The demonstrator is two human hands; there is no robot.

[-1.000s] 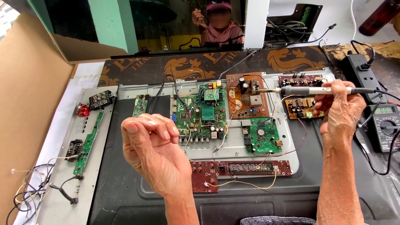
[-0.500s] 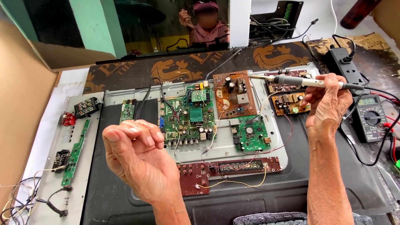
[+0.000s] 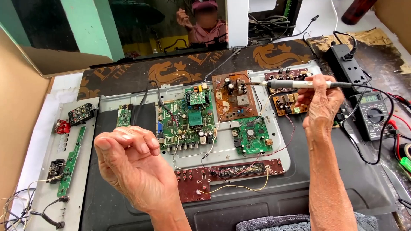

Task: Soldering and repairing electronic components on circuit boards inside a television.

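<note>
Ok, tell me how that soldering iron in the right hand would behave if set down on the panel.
The soldering iron is a slim round barrel, so it would probably roll. Its cord trails past the right hand and might tug it sideways. It looks stiff and light, pinched in fingers.

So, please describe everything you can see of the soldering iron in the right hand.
The slim soldering iron has a pale grey barrel, a dark rear section and a thin metal tip. It lies nearly level, tip pointing left, over the brown circuit board. The right hand pinches it from below. A black cable runs from its rear.
</note>
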